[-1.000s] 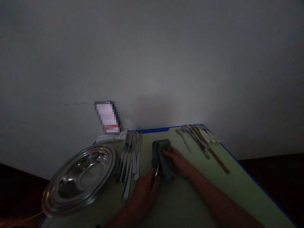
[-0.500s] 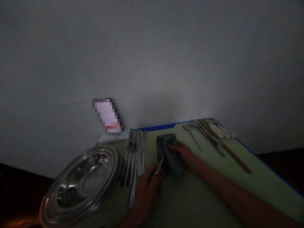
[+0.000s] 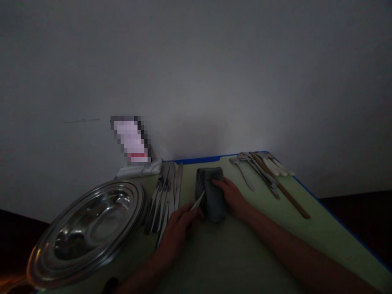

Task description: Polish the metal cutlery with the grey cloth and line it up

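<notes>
My left hand (image 3: 178,227) is closed round the handle of a table knife (image 3: 197,201), whose blade runs up into a folded grey cloth (image 3: 210,192). My right hand (image 3: 232,197) presses on the right side of that cloth, fingers curled over it. Both rest on the pale green table (image 3: 245,253) near its middle. Most of the blade is hidden inside the cloth.
A row of steel knives (image 3: 165,194) lies left of the cloth. A large steel platter (image 3: 85,228) sits at the left edge. Spoons and chopsticks (image 3: 266,173) lie at the far right. A blurred upright object (image 3: 131,141) leans on the wall above a white cloth (image 3: 139,169).
My left hand has drawn the knife back and leftward out of the cloth. The view has shifted slightly; my right hand stays on the cloth.
</notes>
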`<move>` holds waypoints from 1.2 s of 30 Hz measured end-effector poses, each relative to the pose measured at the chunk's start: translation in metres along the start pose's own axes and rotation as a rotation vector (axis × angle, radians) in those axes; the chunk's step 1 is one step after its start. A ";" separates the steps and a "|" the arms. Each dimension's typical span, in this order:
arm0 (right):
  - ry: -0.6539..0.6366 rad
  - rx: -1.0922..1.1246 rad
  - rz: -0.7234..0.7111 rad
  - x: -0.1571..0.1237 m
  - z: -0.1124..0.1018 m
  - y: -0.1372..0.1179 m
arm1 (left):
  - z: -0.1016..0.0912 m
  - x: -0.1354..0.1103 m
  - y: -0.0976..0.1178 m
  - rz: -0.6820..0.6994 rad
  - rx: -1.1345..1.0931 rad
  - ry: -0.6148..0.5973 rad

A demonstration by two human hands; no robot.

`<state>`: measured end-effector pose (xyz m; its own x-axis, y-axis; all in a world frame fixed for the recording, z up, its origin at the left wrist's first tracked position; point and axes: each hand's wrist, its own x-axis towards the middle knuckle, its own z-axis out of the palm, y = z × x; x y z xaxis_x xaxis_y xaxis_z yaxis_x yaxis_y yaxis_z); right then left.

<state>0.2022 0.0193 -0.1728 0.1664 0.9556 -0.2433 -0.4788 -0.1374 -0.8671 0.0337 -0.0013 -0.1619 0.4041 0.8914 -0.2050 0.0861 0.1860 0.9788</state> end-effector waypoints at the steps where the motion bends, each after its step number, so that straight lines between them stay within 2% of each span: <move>1: 0.012 0.051 -0.004 0.001 0.000 0.001 | -0.001 0.002 -0.001 0.012 -0.046 -0.034; 4: 0.025 0.183 -0.010 0.003 0.000 0.002 | -0.002 0.006 -0.005 0.035 -0.164 -0.087; 8: 0.003 0.260 0.027 0.004 0.000 0.001 | 0.000 0.005 -0.003 -0.011 -0.265 -0.117; 13: 0.007 0.372 0.107 0.002 0.001 -0.003 | 0.002 0.006 0.000 -0.055 -0.224 0.007; 17: -0.051 0.385 0.169 0.000 0.000 -0.007 | 0.005 0.005 0.001 -0.019 -0.101 0.045; 21: -0.075 0.351 0.149 -0.001 -0.001 -0.007 | 0.007 0.001 0.004 0.023 0.060 -0.056; 25: -0.108 0.337 0.189 -0.003 -0.001 -0.007 | 0.006 0.000 0.001 0.043 0.050 -0.151; 30: -0.139 0.348 0.172 -0.004 -0.001 -0.007 | 0.003 0.005 -0.006 -0.016 -0.047 -0.158; 36: -0.146 0.331 0.221 -0.003 -0.003 -0.006 | 0.003 0.002 -0.003 0.014 0.038 -0.180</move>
<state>0.2069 0.0166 -0.1676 -0.0839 0.9425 -0.3234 -0.7446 -0.2750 -0.6082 0.0370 -0.0013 -0.1653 0.5615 0.8050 -0.1916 0.1121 0.1553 0.9815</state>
